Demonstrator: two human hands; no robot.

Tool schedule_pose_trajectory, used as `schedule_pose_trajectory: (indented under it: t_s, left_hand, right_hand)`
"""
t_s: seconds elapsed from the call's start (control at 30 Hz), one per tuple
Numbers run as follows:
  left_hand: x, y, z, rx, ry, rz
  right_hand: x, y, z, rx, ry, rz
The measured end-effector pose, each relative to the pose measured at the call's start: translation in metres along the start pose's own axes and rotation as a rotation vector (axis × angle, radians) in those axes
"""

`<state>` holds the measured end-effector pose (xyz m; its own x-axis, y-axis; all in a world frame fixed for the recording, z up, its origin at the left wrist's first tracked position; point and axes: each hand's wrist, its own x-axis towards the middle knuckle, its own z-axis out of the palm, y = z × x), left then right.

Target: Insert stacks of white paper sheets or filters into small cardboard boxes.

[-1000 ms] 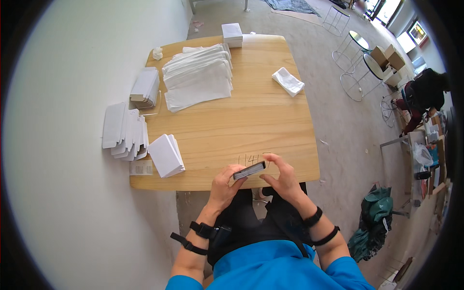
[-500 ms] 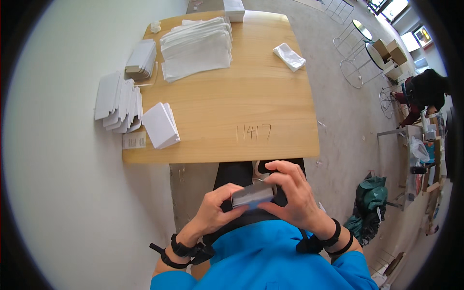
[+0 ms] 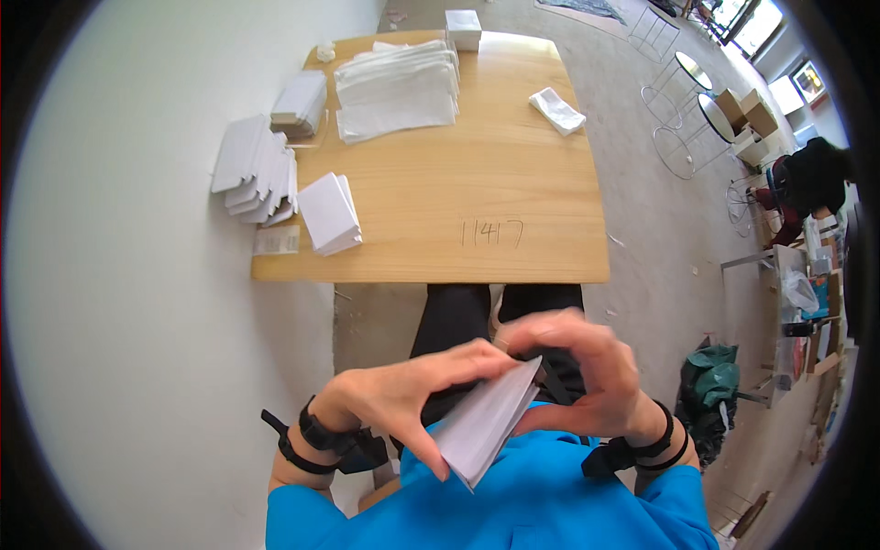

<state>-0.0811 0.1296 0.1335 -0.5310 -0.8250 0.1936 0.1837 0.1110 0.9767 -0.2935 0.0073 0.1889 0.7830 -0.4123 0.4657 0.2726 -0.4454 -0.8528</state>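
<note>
A small white flat box (image 3: 486,417), with layered edges along its right side, is held tilted in front of my blue shirt. My left hand (image 3: 399,390) is closed on it, thumb at the near corner and fingers along the far end. My right hand (image 3: 596,376) curls round its right side; the thumb touches the layered edge and the blurred fingers arch over the far corner. Whatever lies inside the box is hidden. Beyond my hands, a small pile of similar white boxes (image 3: 328,215) sits on the wooden table (image 3: 513,174).
Flat white cartons (image 3: 243,156) fan out along the wall side, with another stack (image 3: 298,103) behind. A pile of white sheets or bags (image 3: 396,96), a white box stack (image 3: 464,27) and a folded white piece (image 3: 556,112) lie farther off. Right: green-black bag (image 3: 708,394), person (image 3: 811,188).
The box has been turned, so its broad white face now shows, and has come nearer my body. My left hand has spread along it; the right fingers have moved over its far end.
</note>
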Motion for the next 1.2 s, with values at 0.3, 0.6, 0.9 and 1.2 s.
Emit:
schedule_pose_trajectory:
  t_s: [0.3, 0.6, 0.9, 1.2]
  left_hand:
    - [0.000, 0.115, -0.022, 0.606, 0.109, -0.176]
    - [0.023, 0.147, -0.020, 0.838, 0.109, -0.332]
    - [0.043, 0.156, -0.014, 0.881, 0.060, -0.440]
    - [0.056, 0.155, -0.012, 0.800, -0.042, -0.417]
  right_hand:
    - [-0.002, -0.041, 0.000, -0.468, -0.027, -0.402]
    - [0.004, -0.054, -0.012, -0.448, -0.263, -0.184]
    - [0.005, -0.053, -0.023, -0.502, -0.265, -0.278]
    - [0.003, -0.056, -0.037, -0.451, -0.397, -0.339]
